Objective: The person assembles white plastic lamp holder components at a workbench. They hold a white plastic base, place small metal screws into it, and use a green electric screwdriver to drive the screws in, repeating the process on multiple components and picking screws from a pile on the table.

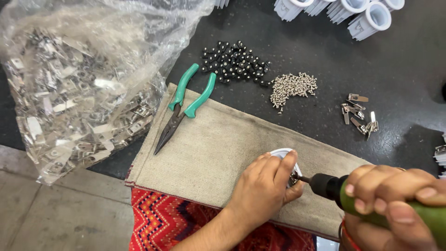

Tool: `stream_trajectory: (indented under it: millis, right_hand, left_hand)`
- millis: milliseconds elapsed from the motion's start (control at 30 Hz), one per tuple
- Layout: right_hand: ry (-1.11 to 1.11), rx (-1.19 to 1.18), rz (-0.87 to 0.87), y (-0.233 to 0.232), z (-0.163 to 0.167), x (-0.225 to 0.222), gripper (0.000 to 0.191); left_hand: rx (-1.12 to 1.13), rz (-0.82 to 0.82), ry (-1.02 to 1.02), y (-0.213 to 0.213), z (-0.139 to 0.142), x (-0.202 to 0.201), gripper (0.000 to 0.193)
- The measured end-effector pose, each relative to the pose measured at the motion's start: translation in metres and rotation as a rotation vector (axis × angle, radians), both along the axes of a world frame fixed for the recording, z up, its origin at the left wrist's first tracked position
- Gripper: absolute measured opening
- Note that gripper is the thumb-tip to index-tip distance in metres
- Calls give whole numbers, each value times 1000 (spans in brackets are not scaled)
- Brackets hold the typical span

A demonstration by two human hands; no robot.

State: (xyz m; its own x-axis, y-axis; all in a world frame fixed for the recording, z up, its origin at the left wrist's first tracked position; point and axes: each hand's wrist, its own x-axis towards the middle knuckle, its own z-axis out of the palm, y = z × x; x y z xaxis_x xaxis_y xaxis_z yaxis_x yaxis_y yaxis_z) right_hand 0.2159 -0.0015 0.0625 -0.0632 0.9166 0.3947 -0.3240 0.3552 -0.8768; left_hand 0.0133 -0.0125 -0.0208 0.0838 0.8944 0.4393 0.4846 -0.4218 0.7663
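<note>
Green screwdriver (371, 197) clamped in right hand (395, 200), tip at fitting | left hand (265, 188) clamps white fitting (282, 153) steady on cloth (218, 148)

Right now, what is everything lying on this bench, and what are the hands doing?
plastic bag of metal clips: one, clear, far left
pliers: one, green handles, on cloth
cloth: one, beige, centre
black parts: pile, top centre
screws: pile, silver, beside them
loose clips: few, silver, right
white housings: several, top right
round white part: one, under left hand
left hand: steadies the part
right hand: grips green power screwdriver
</note>
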Motion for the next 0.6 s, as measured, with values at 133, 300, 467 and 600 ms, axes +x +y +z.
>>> stream_trajectory:
  millis: [133,300,467,600]
  right_hand:
    - [23,21,8,-1,8,-25,21]
    - [1,61,-53,21,24,-42,22]
    - [47,103,-16,18,47,-41,20]
    - [59,112,-8,14,57,-38,20]
  left_hand:
    - [65,51,37,1,-2,1,57]
    - [27,26,-26,-1,1,-3,58]
    - [-45,5,-80,-28,13,-37,71]
    - [-141,98,-66,-53,30,-48,90]
